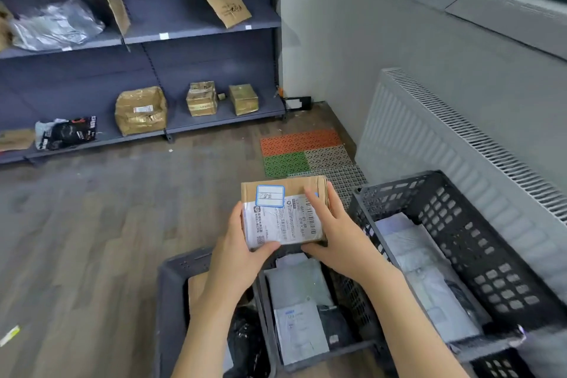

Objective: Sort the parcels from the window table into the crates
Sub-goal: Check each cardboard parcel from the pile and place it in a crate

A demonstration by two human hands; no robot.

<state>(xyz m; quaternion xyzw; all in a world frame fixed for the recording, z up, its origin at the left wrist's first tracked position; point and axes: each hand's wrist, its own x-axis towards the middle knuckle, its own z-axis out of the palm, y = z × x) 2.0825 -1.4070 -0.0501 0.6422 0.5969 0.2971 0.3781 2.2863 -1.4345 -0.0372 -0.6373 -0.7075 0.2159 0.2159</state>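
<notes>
A small brown cardboard parcel (283, 212) with a white shipping label and a blue-edged sticker is held in the air above the crates. My left hand (242, 247) grips its left side with the thumb on the label. My right hand (333, 235) grips its right side, fingers over the top edge. Below stand three dark grey plastic crates: a left crate (171, 294) with a brown box and black bags, a middle crate (306, 362) with grey and white mailers, and a right crate (478, 242) with pale mailers.
Grey shelving (199, 34) at the back holds taped boxes (141, 109), bags and cardboard sheets. Coloured floor mats (302, 150) lie beyond the crates. A white radiator (445, 144) runs along the right wall under a window sill. Wooden floor spreads to the left.
</notes>
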